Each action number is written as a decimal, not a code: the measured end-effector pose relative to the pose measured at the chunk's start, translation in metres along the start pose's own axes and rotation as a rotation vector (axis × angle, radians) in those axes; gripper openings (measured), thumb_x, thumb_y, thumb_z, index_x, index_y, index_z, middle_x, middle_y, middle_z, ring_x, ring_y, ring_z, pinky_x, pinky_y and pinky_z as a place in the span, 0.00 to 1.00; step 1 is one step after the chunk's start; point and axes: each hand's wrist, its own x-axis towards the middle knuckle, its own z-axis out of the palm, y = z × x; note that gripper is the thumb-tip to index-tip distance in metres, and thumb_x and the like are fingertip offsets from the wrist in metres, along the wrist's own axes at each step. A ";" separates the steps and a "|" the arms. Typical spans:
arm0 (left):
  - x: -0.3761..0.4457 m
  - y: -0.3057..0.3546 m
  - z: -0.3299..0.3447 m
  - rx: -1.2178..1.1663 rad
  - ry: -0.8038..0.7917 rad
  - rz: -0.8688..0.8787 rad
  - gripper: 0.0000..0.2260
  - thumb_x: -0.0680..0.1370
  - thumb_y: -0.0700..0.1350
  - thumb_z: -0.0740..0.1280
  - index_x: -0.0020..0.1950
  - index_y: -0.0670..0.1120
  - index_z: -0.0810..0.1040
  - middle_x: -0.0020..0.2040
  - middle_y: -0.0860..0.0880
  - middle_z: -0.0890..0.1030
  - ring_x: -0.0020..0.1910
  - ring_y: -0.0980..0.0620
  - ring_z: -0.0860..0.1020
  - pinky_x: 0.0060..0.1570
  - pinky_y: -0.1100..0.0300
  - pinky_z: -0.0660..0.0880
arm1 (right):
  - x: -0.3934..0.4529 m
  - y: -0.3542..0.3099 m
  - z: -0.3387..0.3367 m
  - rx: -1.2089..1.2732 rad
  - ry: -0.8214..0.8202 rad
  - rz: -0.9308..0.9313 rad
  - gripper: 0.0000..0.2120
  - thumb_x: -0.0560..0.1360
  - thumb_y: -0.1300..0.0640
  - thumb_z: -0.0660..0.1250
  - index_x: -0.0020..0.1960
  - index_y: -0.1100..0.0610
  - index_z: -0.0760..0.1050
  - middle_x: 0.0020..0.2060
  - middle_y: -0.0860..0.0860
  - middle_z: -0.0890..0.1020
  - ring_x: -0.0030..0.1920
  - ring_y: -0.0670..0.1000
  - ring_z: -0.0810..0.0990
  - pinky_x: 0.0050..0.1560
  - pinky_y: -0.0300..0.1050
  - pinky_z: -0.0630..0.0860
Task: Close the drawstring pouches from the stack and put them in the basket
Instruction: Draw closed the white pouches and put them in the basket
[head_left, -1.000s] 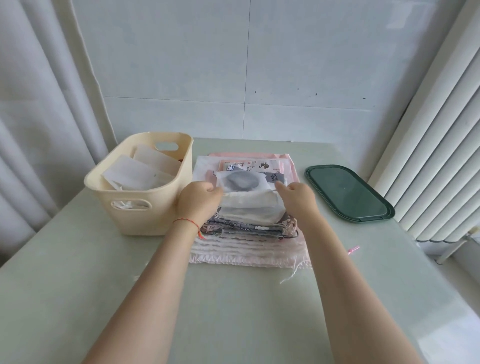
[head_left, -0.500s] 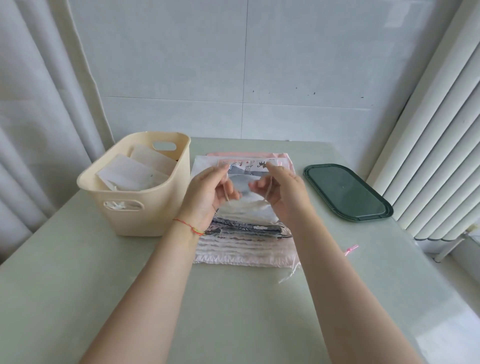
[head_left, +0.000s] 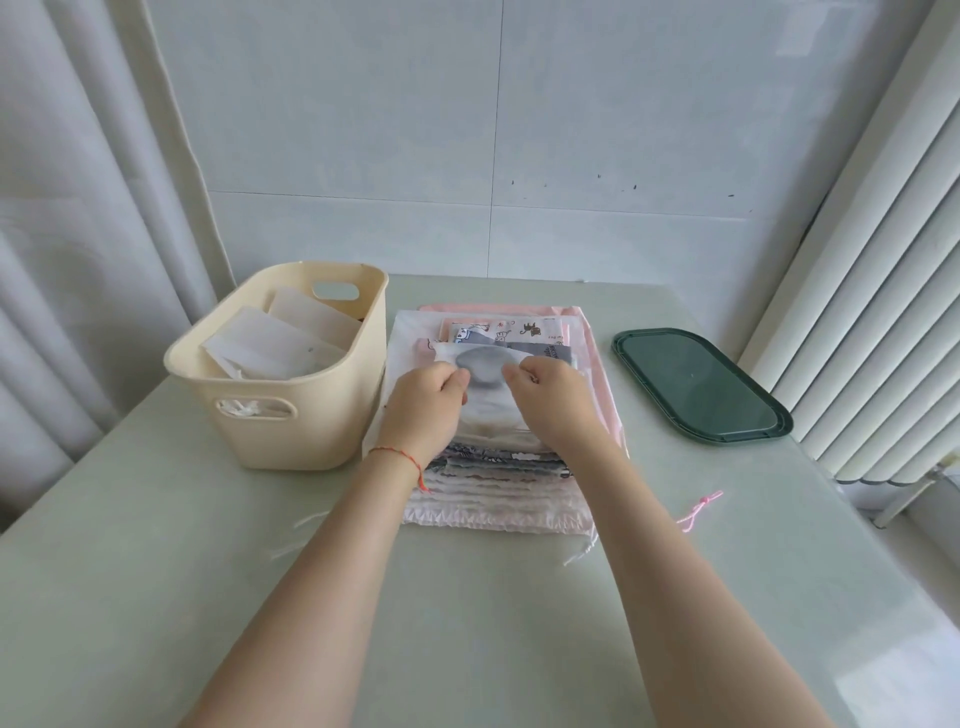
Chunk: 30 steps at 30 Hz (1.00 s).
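Observation:
A stack of drawstring pouches (head_left: 498, 478) lies in the middle of the table, white, pink and patterned. On top is a white pouch (head_left: 483, 374) with a grey round patch. My left hand (head_left: 426, 405) and my right hand (head_left: 550, 400) sit on that pouch, one at each side of the grey patch, with fingers curled and pinching its fabric or strings near the upper edge. The cream plastic basket (head_left: 291, 415) stands just left of the stack and holds white pouches (head_left: 270, 345).
A dark green oval tray (head_left: 701, 387) lies to the right of the stack. A loose pink cord (head_left: 698, 512) rests on the table near the stack's front right corner. Curtains hang left and right, a tiled wall behind.
Half a second ago both hands were raised above the stack, pulling thin strings. Now they have come down onto the top white pouch and grip it close together.

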 end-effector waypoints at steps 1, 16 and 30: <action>0.000 0.001 -0.001 -0.029 0.006 -0.008 0.15 0.82 0.47 0.61 0.36 0.43 0.75 0.40 0.54 0.77 0.30 0.46 0.72 0.33 0.56 0.64 | 0.000 -0.001 0.000 0.001 0.010 -0.003 0.20 0.79 0.55 0.60 0.31 0.55 0.57 0.24 0.48 0.61 0.26 0.48 0.59 0.25 0.40 0.57; 0.000 0.021 -0.020 -0.613 -0.347 -0.156 0.29 0.82 0.63 0.49 0.34 0.45 0.73 0.26 0.51 0.59 0.23 0.55 0.55 0.23 0.63 0.52 | -0.006 -0.008 -0.017 0.526 -0.438 -0.068 0.13 0.75 0.53 0.72 0.58 0.57 0.80 0.34 0.51 0.74 0.25 0.46 0.61 0.25 0.37 0.59; 0.003 0.012 -0.016 -0.609 -0.211 -0.002 0.11 0.78 0.39 0.61 0.40 0.39 0.80 0.26 0.44 0.73 0.27 0.48 0.72 0.36 0.57 0.70 | 0.003 -0.005 -0.016 0.558 0.040 -0.042 0.09 0.76 0.57 0.70 0.37 0.56 0.78 0.24 0.49 0.75 0.24 0.47 0.67 0.28 0.39 0.63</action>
